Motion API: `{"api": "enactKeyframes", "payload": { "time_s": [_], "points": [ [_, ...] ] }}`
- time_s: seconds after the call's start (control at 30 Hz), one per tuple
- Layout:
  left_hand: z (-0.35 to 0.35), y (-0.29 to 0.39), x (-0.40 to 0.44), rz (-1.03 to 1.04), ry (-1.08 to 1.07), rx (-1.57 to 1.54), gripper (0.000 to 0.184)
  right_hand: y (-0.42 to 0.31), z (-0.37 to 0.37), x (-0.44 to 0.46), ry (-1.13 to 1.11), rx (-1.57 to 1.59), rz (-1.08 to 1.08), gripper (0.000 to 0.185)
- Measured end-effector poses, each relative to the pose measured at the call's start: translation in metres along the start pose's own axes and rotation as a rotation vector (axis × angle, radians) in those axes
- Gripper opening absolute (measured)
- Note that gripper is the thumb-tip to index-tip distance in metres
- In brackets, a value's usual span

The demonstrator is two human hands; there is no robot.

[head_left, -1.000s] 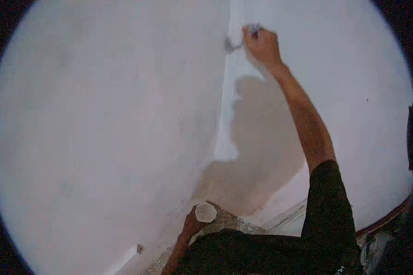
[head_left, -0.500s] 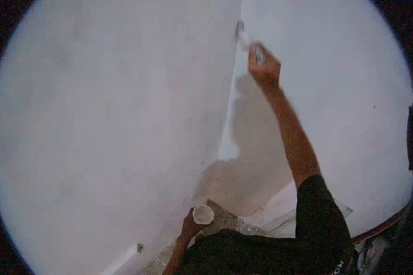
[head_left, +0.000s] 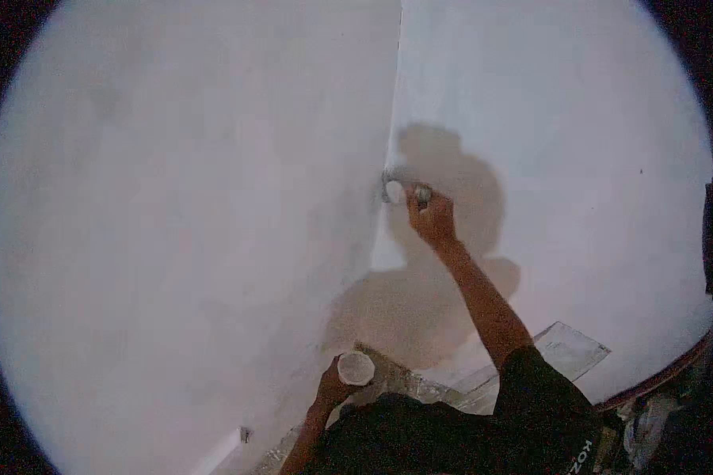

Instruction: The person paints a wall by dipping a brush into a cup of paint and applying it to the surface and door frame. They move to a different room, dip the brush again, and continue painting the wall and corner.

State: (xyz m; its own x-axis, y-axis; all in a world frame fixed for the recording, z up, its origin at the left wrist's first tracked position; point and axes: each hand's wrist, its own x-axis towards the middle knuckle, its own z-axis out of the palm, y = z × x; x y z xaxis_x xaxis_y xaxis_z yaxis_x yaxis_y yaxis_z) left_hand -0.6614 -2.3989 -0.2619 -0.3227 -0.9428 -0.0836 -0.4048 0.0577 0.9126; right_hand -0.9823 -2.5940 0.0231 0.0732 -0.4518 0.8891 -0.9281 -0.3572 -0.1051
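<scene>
My right hand [head_left: 433,212] is closed around a paintbrush [head_left: 394,191]. Its dark bristle end meets the corner line where two pale walls join. The handle is mostly covered by my fingers. Low in the view, my left hand [head_left: 337,383] grips a round white cup [head_left: 356,369] from its left side. The cup's top faces me and looks pale inside; I cannot make out how full it is. Beside the brush, the right wall [head_left: 570,158] carries a brownish shadow of a head and arm.
The left wall [head_left: 174,198] fills much of the view. A pale flat board [head_left: 574,351] lies behind my right sleeve. A small dark fitting [head_left: 245,435] sits low on the left. At the right edge hangs a dark object [head_left: 711,237], with cluttered items [head_left: 650,427] below it.
My right hand has moved down along the corner with the brush, and its shadow has shifted too. The left hand with the cup has barely moved. More of the board shows.
</scene>
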Motion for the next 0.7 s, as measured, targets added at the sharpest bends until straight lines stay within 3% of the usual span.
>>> {"api": "enactKeyframes", "payload": {
  "time_s": [0.07, 0.13, 0.2, 0.27, 0.3, 0.33, 0.37, 0.4, 0.47, 0.5, 0.57, 0.6, 0.67, 0.7],
  "points": [
    [-0.005, 0.010, -0.006, 0.082, -0.013, 0.071, 0.090, 0.019, -0.003, 0.039, 0.067, -0.056, 0.018, 0.028],
    [0.004, -0.010, -0.004, 0.016, -0.026, 0.050, 0.089, 0.005, -0.036, 0.107, 0.069, 0.051, -0.037, 0.029],
    [0.005, -0.009, -0.002, -0.045, -0.036, 0.032, 0.089, 0.026, -0.047, 0.167, 0.179, -0.605, -0.406, 0.035],
    [0.001, 0.023, -0.013, -0.050, 0.041, 0.011, 0.088, -0.006, -0.088, 0.231, 0.202, -0.057, -0.015, 0.044],
    [0.006, 0.012, -0.007, -0.044, 0.048, 0.011, 0.088, 0.012, -0.095, 0.267, 0.260, -0.086, -0.091, 0.047],
    [0.013, -0.013, -0.004, -0.101, 0.032, -0.187, 0.087, 0.024, -0.102, 0.300, 0.321, -0.114, -0.166, 0.051],
    [0.016, -0.031, -0.002, -0.154, 0.014, -0.384, 0.087, 0.013, -0.118, 0.323, 0.352, -0.118, -0.197, 0.050],
    [0.015, -0.039, -0.003, -0.145, 0.023, -0.383, 0.087, 0.001, -0.137, 0.344, 0.383, -0.122, -0.226, 0.050],
    [0.019, -0.053, 0.002, 0.101, 0.133, 0.038, 0.093, -0.002, -0.147, 0.383, 0.554, -0.082, -0.141, 0.036],
    [0.016, -0.050, 0.004, 0.106, 0.141, 0.045, 0.093, -0.006, -0.155, 0.397, 0.565, -0.076, -0.141, 0.036],
    [0.025, -0.044, -0.002, -0.075, 0.122, -0.041, 0.086, -0.004, -0.170, 0.404, 0.653, -0.066, -0.164, 0.035],
    [0.034, -0.047, -0.001, -0.079, 0.119, -0.039, 0.086, 0.011, -0.163, 0.397, 0.651, -0.067, -0.160, 0.035],
    [0.050, -0.056, 0.006, -0.044, 0.140, 0.057, 0.084, 0.030, -0.145, 0.369, 0.796, -0.126, -0.415, 0.037],
    [0.056, -0.065, 0.008, -0.043, 0.138, 0.055, 0.084, 0.034, -0.137, 0.344, 0.742, -0.079, -0.348, 0.037]
  ]
}}
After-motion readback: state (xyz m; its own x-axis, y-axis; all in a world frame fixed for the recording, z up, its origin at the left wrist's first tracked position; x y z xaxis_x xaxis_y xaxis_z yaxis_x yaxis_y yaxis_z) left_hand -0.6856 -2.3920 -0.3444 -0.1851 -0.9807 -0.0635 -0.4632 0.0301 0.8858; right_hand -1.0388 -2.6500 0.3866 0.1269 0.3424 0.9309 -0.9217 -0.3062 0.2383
